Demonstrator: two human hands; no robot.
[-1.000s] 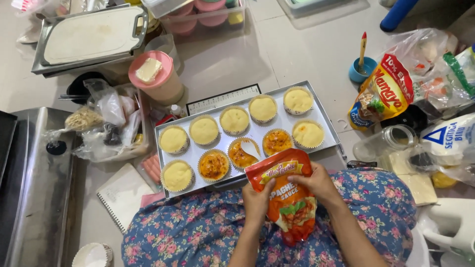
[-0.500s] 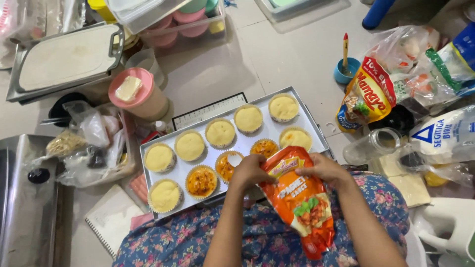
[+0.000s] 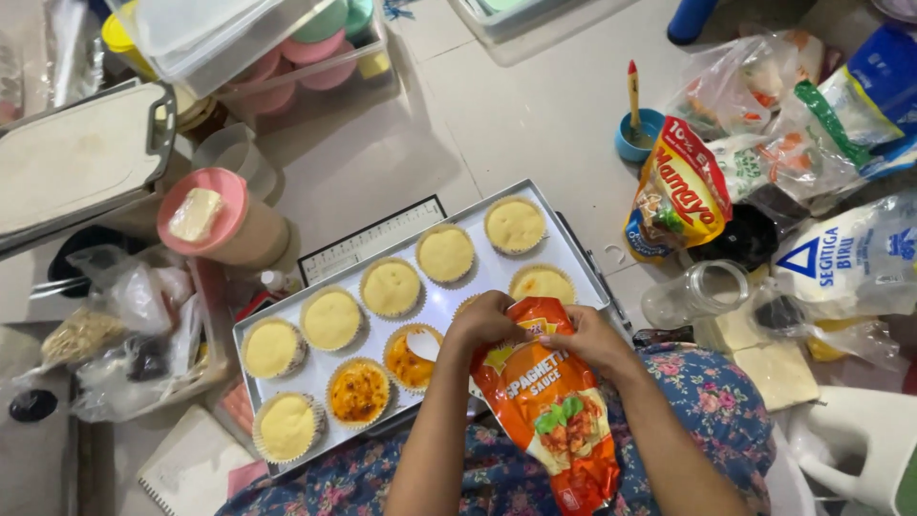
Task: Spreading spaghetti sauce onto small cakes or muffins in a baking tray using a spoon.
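Right now both hands grip the top of an orange sauce pouch [image 3: 554,411]: the left hand [image 3: 485,323] pinches its upper left corner and the right hand [image 3: 585,336] clamps the upper right, holding it over the near edge of a metal tray [image 3: 573,250] above the floral lap. On the tray sit 8 plain yellow cups [image 3: 446,253] and 2 sauced ones [image 3: 359,392], 1 with a white spoon [image 3: 423,344]. A pink tub [image 3: 224,222] stands left of the tray.

glossy plastic sauce pouch [image 3: 554,411] – matt metal baking tray [image 3: 573,248]
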